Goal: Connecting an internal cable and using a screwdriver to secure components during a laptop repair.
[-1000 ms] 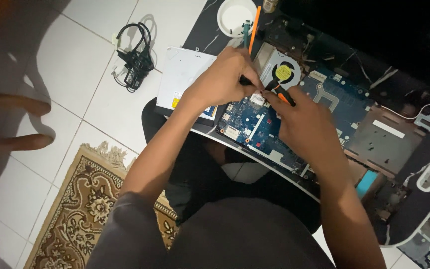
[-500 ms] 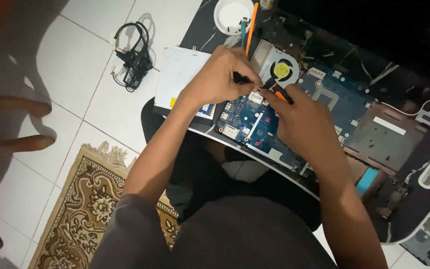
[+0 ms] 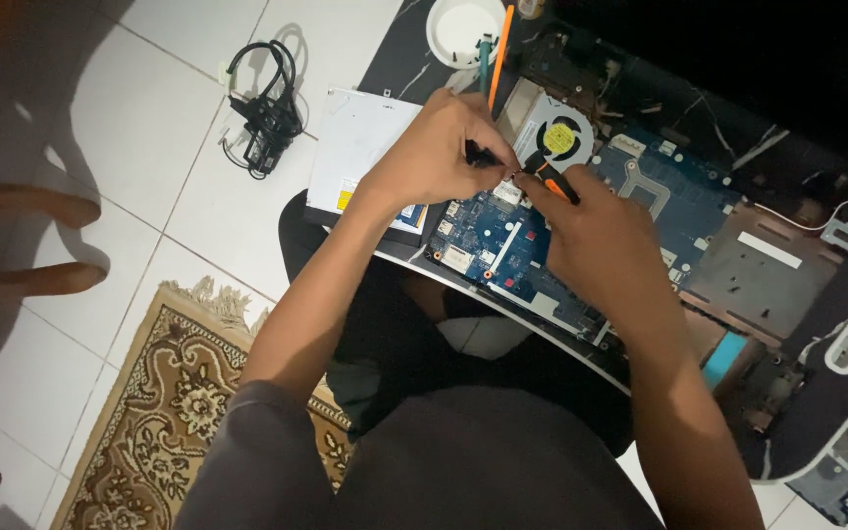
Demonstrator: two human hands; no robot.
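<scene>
Laptop opened, blue motherboard [image 3: 542,236] bared, fan [image 3: 559,137] still seated; left hand [image 3: 434,157] pinches a small black part; right hand [image 3: 596,236] grips orange-handled pliers [image 3: 550,179].

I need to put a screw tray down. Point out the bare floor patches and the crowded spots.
Bare white tile lies left of the black cable bundle, and more between that bundle and the patterned rug. The opened laptop under left hand and right hand is crowded.
</scene>
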